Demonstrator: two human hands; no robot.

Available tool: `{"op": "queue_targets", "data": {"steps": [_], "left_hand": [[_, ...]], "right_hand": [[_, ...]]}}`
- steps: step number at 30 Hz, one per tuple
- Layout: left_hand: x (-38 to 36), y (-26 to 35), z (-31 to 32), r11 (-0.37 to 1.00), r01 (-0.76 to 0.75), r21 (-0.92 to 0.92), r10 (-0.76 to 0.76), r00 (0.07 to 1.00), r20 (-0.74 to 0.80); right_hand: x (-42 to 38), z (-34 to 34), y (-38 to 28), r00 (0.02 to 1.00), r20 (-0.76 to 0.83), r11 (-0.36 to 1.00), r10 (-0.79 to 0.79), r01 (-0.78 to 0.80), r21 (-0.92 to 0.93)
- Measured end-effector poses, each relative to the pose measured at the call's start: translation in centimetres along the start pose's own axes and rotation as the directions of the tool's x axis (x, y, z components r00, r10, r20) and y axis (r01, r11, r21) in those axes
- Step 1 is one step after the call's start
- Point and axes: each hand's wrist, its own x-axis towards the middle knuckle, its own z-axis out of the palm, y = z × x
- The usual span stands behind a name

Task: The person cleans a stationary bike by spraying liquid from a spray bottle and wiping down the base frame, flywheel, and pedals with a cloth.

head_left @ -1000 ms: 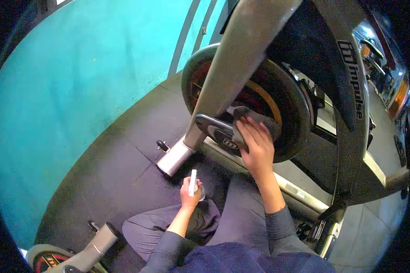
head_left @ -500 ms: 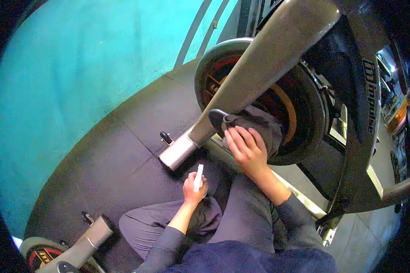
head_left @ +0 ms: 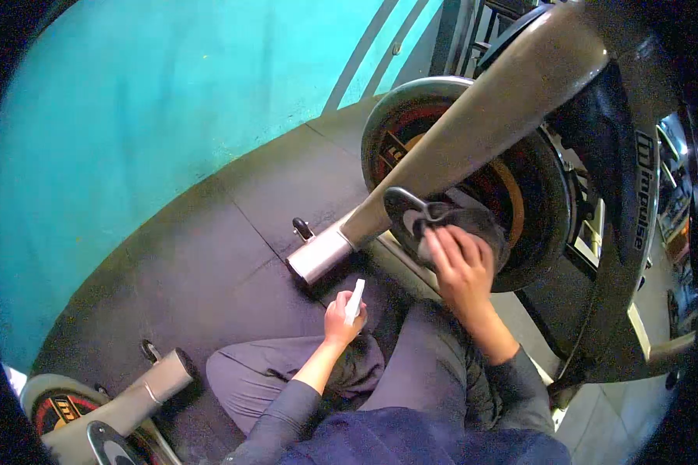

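Rightward in the frame have moved the bike (head_left: 481, 124) and the right hand (head_left: 467, 277), half open, holding a cloth (head_left: 481, 220) by the guard (head_left: 399, 206); the left hand (head_left: 339, 324) wraps a sprayer (head_left: 355, 300).

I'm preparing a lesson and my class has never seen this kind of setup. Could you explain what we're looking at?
There is no robot here: a seated person works with two bare hands, seen by a camera worn on the head, looking forward and down. The left hand grips a white object, perhaps a spray bottle's top; its lower part is hidden. The right hand's fingers lie on a dark cloth, low on an exercise bike. A second bike shows at lower left. Both stand on dark flooring, beside a turquoise wall.
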Motion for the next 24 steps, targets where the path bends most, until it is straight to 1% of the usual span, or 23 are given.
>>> {"op": "queue_targets", "data": {"steps": [1, 2, 4, 6, 8, 10, 11, 12, 13, 14, 16, 17, 18, 20, 22, 23, 24], "left_hand": [[0.1, 0.0, 0.0, 1.000, -0.029, 0.000, 0.029, 1.000, -0.004], [0.1, 0.0, 0.1, 0.998, -0.059, -0.001, 0.059, 0.998, -0.006], [0.1, 0.0, 0.5, 0.998, -0.060, -0.013, 0.060, 0.998, -0.016], [0.1, -0.1, 0.7, 0.997, -0.070, 0.038, 0.072, 0.996, -0.050], [0.1, -0.4, 0.8, 0.997, -0.069, 0.045, 0.071, 0.996, -0.047], [0.0, -0.6, 0.9, 0.996, -0.064, 0.060, 0.068, 0.996, -0.057], [0.1, -0.5, 0.9, 0.996, -0.064, 0.065, 0.068, 0.996, -0.056], [0.1, -0.5, 0.8, 0.997, -0.073, 0.030, 0.074, 0.996, -0.044], [0.1, -0.6, 0.7, 0.997, -0.081, -0.005, 0.081, 0.996, -0.033], [0.1, -0.6, 0.6, 0.997, -0.081, -0.001, 0.081, 0.996, -0.033], [-0.2, -0.9, 1.0, 1.000, -0.024, 0.017, 0.025, 0.998, -0.052], [-0.2, -1.2, 1.1, 0.999, -0.031, -0.010, 0.030, 0.999, -0.042], [-0.2, -1.4, 1.1, 1.000, -0.023, -0.011, 0.022, 0.999, -0.050], [-0.2, -1.8, 1.2, 0.994, -0.107, 0.025, 0.108, 0.993, -0.036], [-0.2, -1.4, 1.2, 0.996, -0.089, 0.016, 0.090, 0.994, -0.058], [-0.1, -1.2, 1.1, 0.995, -0.096, 0.011, 0.096, 0.994, -0.058], [-0.2, -1.3, 1.2, 0.996, -0.087, 0.005, 0.087, 0.994, -0.058]], "right_hand": [[-0.5, -0.6, 0.2, 1.000, -0.013, 0.999, 0.025, -0.025, -0.041], [-1.0, -0.6, 0.2, 1.000, -0.006, 0.999, 0.021, -0.021, -0.044], [-1.8, -0.3, 0.3, 0.998, -0.053, 0.993, 0.023, -0.029, -0.115], [-1.6, 0.5, 0.3, 0.999, -0.050, 0.988, 0.009, -0.017, -0.150], [-0.3, 1.5, -0.3, 0.999, -0.047, 0.995, -0.018, 0.013, -0.103], [0.8, 4.0, -1.2, 0.991, -0.119, 0.995, -0.055, 0.044, -0.090], [1.3, 4.6, -1.5, 0.993, -0.071, 0.993, -0.097, 0.091, -0.074], [1.7, 5.2, -2.0, 0.990, -0.025, 0.989, -0.138, 0.136, -0.056], [1.8, 6.4, -2.7, 0.986, -0.024, 0.983, -0.165, 0.163, -0.086], [1.7, 6.8, -3.0, 0.986, -0.026, 0.983, -0.164, 0.161, -0.083], [1.8, 6.9, -3.3, 0.979, 0.096, 0.981, -0.179, 0.185, -0.062], [1.8, 6.5, -2.9, 0.974, 0.118, 0.981, -0.191, 0.194, -0.013], [1.8, 6.3, -2.5, 0.972, 0.117, 0.979, -0.202, 0.204, -0.008], [1.6, 5.9, -1.3, 0.975, 0.062, 0.976, -0.213, 0.209, 0.064], [2.3, 2.5, 0.3, 0.989, 0.002, 0.989, -0.146, 0.146, -0.008], [2.0, 2.5, 0.5, 0.993, 0.024, 0.994, -0.113, 0.113, 0.016], [1.9, 2.6, 0.4, 0.992, 0.032, 0.993, -0.121, 0.120, 0.017]]}}
